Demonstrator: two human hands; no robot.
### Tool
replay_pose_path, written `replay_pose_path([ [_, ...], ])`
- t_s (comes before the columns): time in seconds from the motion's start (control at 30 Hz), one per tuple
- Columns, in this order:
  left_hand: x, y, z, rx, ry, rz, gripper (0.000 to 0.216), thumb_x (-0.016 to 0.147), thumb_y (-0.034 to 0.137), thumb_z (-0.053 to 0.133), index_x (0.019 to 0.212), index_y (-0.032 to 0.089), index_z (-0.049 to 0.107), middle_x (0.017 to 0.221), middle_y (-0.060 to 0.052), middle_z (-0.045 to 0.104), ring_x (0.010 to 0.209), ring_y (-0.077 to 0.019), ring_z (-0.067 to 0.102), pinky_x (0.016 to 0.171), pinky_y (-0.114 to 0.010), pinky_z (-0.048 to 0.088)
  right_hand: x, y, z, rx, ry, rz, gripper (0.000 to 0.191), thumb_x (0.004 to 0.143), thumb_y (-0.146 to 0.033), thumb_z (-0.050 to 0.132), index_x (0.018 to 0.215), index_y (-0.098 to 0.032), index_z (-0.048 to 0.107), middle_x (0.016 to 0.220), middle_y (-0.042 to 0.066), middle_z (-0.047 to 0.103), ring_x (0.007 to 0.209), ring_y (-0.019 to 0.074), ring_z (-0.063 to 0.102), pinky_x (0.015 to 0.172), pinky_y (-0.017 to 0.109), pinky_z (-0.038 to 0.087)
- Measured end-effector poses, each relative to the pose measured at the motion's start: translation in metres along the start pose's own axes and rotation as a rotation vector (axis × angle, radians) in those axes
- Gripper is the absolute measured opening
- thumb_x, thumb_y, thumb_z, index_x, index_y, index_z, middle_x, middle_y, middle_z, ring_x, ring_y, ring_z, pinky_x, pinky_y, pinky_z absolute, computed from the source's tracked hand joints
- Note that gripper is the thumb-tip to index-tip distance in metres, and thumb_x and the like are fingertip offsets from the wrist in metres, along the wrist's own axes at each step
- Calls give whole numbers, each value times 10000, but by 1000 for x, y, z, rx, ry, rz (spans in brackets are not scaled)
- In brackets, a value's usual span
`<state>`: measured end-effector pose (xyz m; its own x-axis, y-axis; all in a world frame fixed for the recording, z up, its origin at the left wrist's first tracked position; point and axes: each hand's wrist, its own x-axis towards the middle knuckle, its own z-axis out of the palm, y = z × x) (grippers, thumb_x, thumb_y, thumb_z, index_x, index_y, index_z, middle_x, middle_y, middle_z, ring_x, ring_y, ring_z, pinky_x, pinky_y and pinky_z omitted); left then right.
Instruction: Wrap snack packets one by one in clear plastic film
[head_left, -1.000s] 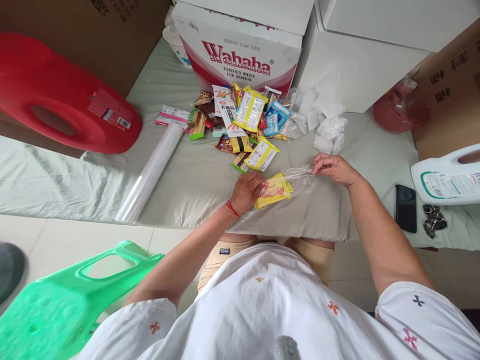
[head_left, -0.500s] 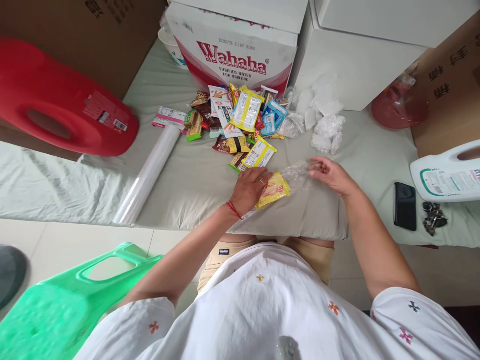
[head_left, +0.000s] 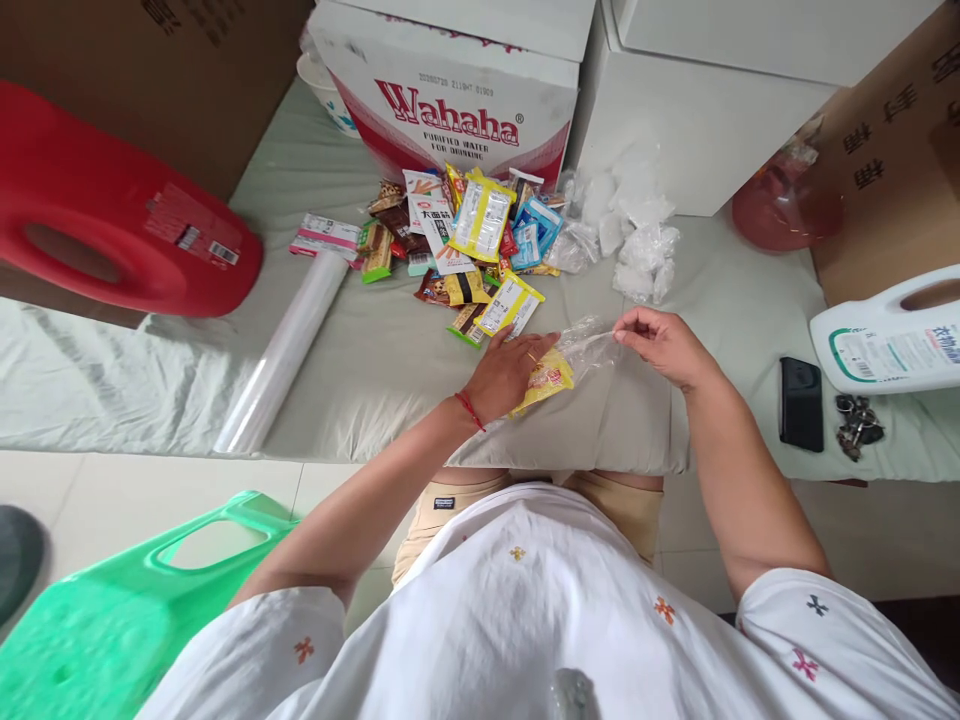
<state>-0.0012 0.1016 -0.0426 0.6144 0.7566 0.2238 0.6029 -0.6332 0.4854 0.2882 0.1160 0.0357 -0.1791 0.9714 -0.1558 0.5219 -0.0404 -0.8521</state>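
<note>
A yellow snack packet (head_left: 549, 376) lies on the cloth inside clear plastic wrap (head_left: 589, 350). My left hand (head_left: 504, 375) rests on the packet's left side, its fingers stretched out and pressing down from above; part of the packet is hidden under it. To the right, my right hand (head_left: 660, 345) pinches the edge of the clear plastic wrap between thumb and fingers and draws it into a taut, twisted strand. Just beyond my left hand lies another yellow-and-white packet (head_left: 511, 303), at the near edge of a heap of mixed snack packets (head_left: 442, 235).
Left of the heap lies a clear film roll (head_left: 281, 350). Wrapped white bundles (head_left: 645, 260) sit to its right. Behind stands a Wahaha carton (head_left: 450, 110). A phone (head_left: 801, 404), keys (head_left: 857, 425) and a white jug (head_left: 892, 335) are at the right, a red jug (head_left: 127, 210) at the left.
My right hand has closed from loosely spread fingers to a pinch on the plastic wrap, pulling it taut. My left hand has flattened, its fingers reaching further over the packet. The view has shifted slightly.
</note>
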Motion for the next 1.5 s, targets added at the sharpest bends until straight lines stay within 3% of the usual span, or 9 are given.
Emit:
replay_pose_path([
  [0.17, -1, 2, 2, 16, 27, -9, 658, 998, 199, 459, 1626, 244, 267, 1379, -87, 670, 1338, -236, 575, 1244, -498, 245, 39, 8, 23, -222, 74, -46, 119, 859, -323, 634, 874, -221, 694, 794, 31, 685, 721, 192, 582, 728, 330, 440],
  [0.33, -1, 2, 3, 63, -14, 6, 493, 1014, 246, 510, 1504, 308, 513, 1428, -112, 624, 1348, -265, 562, 1216, -535, 296, 57, 32, 50, -458, 143, -117, 128, 893, -264, 561, 907, -257, 688, 899, 71, 701, 828, 244, 612, 759, 349, 433],
  [0.5, -3, -1, 6, -33, -7, -6, 455, 965, 153, 513, 1410, 181, 603, 1452, -166, 603, 1367, -286, 544, 1215, -536, 377, 55, 49, 71, -566, 268, -105, 178, 958, -343, 521, 982, -244, 667, 984, 110, 673, 866, 263, 595, 734, 359, 434],
  [0.73, -2, 0, 9, -95, 27, -16, 486, 970, 163, 468, 1447, 147, 558, 1462, -185, 587, 1369, -298, 536, 1158, -534, 470, 42, 20, 62, -454, 377, -210, 328, 1010, -299, 398, 1154, -229, 684, 1137, 154, 627, 1098, 327, 570, 978, 477, 447],
  [0.9, -7, -3, 1, -153, 175, -67, 416, 1006, 181, 402, 1381, 133, 575, 1441, -178, 588, 1367, -261, 537, 1171, -470, 462, 23, -3, 94, -360, 16, -515, 377, 1037, -364, 434, 1325, -271, 659, 1292, 115, 661, 1216, 308, 563, 1078, 494, 438],
  [1.07, -44, -5, -15, -76, 506, -474, 376, 1069, 356, 363, 1267, 153, 609, 1252, -169, 648, 1239, -279, 583, 1104, -514, 471, 20, 10, 129, -401, -86, -533, 455, 1053, -394, 410, 1441, -251, 599, 1438, 125, 620, 1309, 324, 519, 1151, 570, 378],
  [1.3, -85, 9, -11, -22, 259, -550, 283, 882, 470, 670, 877, 190, 717, 1335, -177, 612, 1279, -387, 521, 1077, -625, 433, 26, 16, 124, -373, -85, -548, 445, 1051, -417, 427, 1421, -271, 626, 1416, 113, 639, 1290, 324, 535, 1129, 587, 406],
  [1.4, -86, 12, -16, -205, 253, -561, 209, 870, 397, 643, 816, 196, 668, 1263, -147, 665, 1153, -317, 614, 1001, -514, 511, 22, 12, 120, -367, -59, -559, 449, 1044, -438, 453, 1407, -249, 638, 1408, 133, 639, 1278, 333, 544, 1116, 593, 425],
  [1.5, -85, 17, -25, -471, 203, -669, 197, 895, 407, 594, 851, 218, 631, 950, -72, 722, 805, -205, 657, 728, -352, 545, 9, 1, 120, -361, -2, -548, 456, 1037, -426, 477, 1451, -279, 596, 1514, 129, 549, 1357, 343, 501, 1140, 606, 410],
])
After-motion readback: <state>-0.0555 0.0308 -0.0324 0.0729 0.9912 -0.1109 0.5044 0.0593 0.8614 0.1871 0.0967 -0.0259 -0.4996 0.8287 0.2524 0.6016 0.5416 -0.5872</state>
